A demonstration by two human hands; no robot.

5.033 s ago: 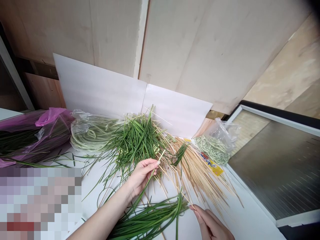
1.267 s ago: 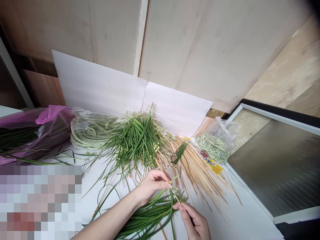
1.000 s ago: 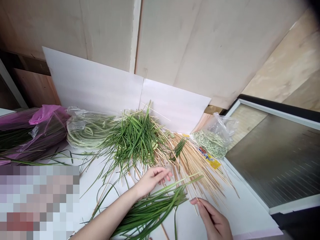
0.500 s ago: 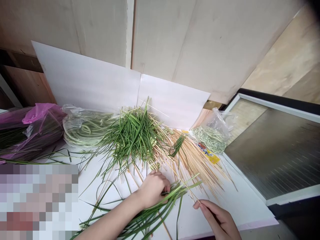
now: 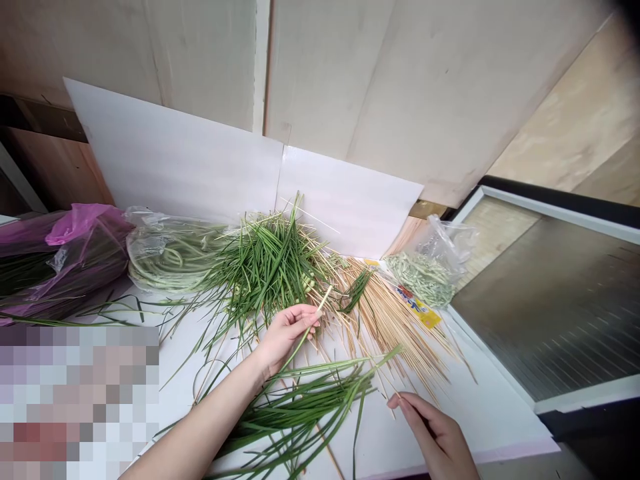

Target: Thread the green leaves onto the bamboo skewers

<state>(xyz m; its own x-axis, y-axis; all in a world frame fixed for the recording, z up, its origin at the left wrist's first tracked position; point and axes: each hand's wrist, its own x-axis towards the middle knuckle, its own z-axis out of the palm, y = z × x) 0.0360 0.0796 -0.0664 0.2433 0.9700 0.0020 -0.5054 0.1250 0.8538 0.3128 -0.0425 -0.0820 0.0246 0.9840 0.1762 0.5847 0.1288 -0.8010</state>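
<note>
Left hand: fingers (image 5: 295, 319) curl shut around a pale-tipped stem (image 5: 324, 301), whose green length runs down across the palm; the grip seems to keep that tip raised clear of the pile.

Right hand: thumb and forefinger pinch close together at the edge of the bamboo skewers (image 5: 395, 327); whether they hold one is too fine to tell.

Stalks: a loose bunch of long green leaves (image 5: 305, 413) lies between the hands, just below the left wrist; a larger heap of green stalks (image 5: 265, 273) sits beyond, apparently kept within reach.

Skewers: fanned flat right of the heap, tips toward the right hand, perhaps so single ones come away easily.

Label: a yellow-and-red printed strip (image 5: 419, 309) lies under the skewers — its writing is too small to read.

Rest: a clear bag of coiled green stalks (image 5: 170, 250), a pink bag (image 5: 83, 227), a small clear bag of green pieces (image 5: 420, 277) — all set along white boards (image 5: 175, 153) propped against the plywood wall (image 5: 400, 80), seemingly as a screen.
</note>
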